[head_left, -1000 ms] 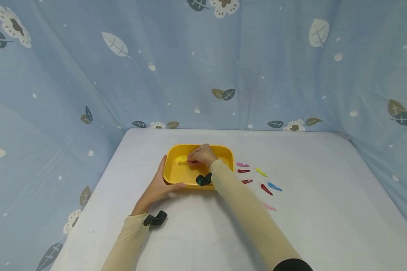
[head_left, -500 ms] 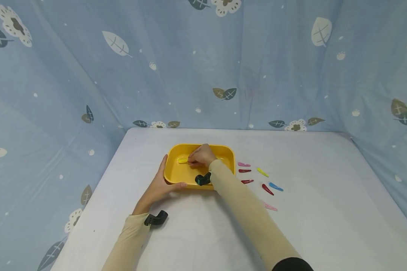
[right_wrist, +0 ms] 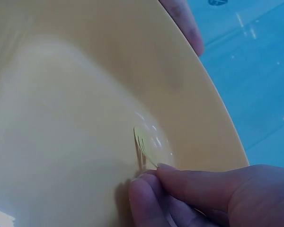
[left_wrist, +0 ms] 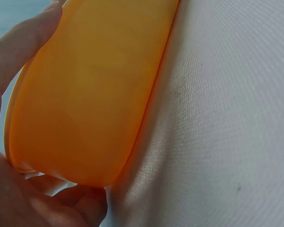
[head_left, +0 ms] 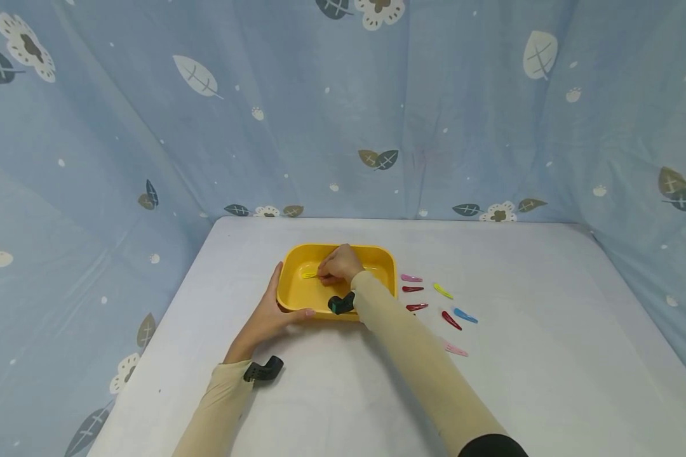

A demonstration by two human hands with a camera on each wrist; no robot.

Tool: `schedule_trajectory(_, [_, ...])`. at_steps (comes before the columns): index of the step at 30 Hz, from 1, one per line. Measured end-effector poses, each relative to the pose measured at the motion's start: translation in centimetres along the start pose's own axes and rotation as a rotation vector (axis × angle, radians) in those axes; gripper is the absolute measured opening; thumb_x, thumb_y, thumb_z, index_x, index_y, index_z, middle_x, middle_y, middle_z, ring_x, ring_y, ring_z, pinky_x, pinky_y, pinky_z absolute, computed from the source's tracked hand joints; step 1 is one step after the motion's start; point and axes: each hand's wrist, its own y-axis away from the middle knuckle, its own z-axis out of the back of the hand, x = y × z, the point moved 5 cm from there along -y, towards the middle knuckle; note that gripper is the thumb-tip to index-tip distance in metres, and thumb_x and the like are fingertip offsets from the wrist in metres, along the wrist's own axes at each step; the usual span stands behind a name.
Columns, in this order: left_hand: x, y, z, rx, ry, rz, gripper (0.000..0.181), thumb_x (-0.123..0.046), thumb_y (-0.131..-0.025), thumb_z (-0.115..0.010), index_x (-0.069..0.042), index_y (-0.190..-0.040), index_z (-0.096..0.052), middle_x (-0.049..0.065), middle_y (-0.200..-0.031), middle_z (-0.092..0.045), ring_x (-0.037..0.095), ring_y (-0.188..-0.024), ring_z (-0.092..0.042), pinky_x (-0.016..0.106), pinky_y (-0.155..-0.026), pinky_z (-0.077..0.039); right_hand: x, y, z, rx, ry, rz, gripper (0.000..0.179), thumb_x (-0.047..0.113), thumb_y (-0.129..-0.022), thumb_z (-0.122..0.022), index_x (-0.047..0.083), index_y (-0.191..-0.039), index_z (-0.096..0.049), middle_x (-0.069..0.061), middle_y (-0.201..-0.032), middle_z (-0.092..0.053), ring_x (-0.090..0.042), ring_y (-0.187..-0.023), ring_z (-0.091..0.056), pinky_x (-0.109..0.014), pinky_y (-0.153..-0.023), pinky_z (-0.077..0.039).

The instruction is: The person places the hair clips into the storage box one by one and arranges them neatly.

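Observation:
A yellow snap hair clip is pinched by its end between the thumb and fingers of my right hand, low inside a yellow plastic tray. In the right wrist view, the clip's free end points away from the fingers, close over the tray's floor near a rounded corner. My left hand grips the tray's near left corner, thumb along the front rim and fingers round the left side. The left wrist view shows the tray's outer wall between thumb and fingers. My right hand and sleeve hide part of the tray's inside.
Several hair clips lie on the white table right of the tray: a pink clip, a dark red clip, a yellow-green clip, a blue clip and others. Blue patterned curtain hangs behind the table.
Inside the tray, the yellow hair clip has shifted slightly right and down and turned to look narrower, with the right hand. The left hand stays on the tray.

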Motion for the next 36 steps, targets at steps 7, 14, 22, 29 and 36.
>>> schedule_trajectory(7, [0.1,0.0,-0.1,-0.001,0.004,0.017,0.131,-0.036,-0.081,-0.089,-0.029,-0.167,0.01,0.005,-0.175,-0.014,0.032,-0.152,-0.037,0.057,-0.129,-0.027,0.2,0.8,0.2,-0.002,0.01,0.032,0.009,0.0,-0.089,-0.077,-0.005,-0.096,-0.079,-0.017,-0.086,-0.078,-0.03,-0.078,-0.079,-0.033,-0.074,-0.065])
schedule_trajectory(14, [0.1,-0.2,-0.2,-0.001,0.009,0.008,0.132,-0.037,-0.08,-0.09,-0.027,-0.167,0.009,0.005,-0.174,-0.015,0.032,-0.15,-0.039,0.057,-0.128,-0.029,0.2,1.0,0.4,0.0,0.006,0.041,0.009,0.001,-0.089,-0.078,-0.005,-0.096,-0.079,-0.015,-0.08,-0.076,-0.026,-0.07,-0.076,-0.034,-0.073,-0.066])
schedule_trajectory(22, [-0.1,-0.1,-0.2,-0.002,0.018,0.004,0.132,-0.038,-0.079,-0.09,-0.027,-0.167,0.009,0.003,-0.175,-0.011,0.031,-0.155,-0.032,0.058,-0.13,-0.023,0.3,1.0,0.9,0.011,0.005,0.053,0.007,0.001,-0.089,-0.078,-0.005,-0.092,-0.079,-0.016,-0.079,-0.077,-0.025,-0.066,-0.074,-0.036,-0.075,-0.066])
schedule_trajectory(29, [0.2,-0.1,-0.1,-0.001,-0.002,0.02,0.131,-0.038,-0.081,-0.088,-0.027,-0.167,0.01,0.004,-0.176,-0.011,0.032,-0.155,-0.031,0.058,-0.13,-0.023,0.7,1.4,1.5,0.047,0.005,0.097,0.008,0.003,-0.09,-0.077,-0.005,-0.092,-0.078,-0.015,-0.084,-0.077,-0.018,-0.064,-0.071,-0.032,-0.071,-0.066])
schedule_trajectory(36, [0.1,-0.1,-0.1,-0.013,-0.007,0.025,0.132,-0.041,-0.08,-0.089,-0.027,-0.167,0.009,0.003,-0.176,-0.009,0.032,-0.157,-0.029,0.058,-0.13,-0.022,2.0,2.5,2.7,0.114,-0.06,0.171,0.013,0.006,-0.092,-0.075,-0.005,-0.099,-0.078,-0.015,-0.092,-0.078,-0.029,-0.083,-0.075,-0.044,-0.087,-0.065])
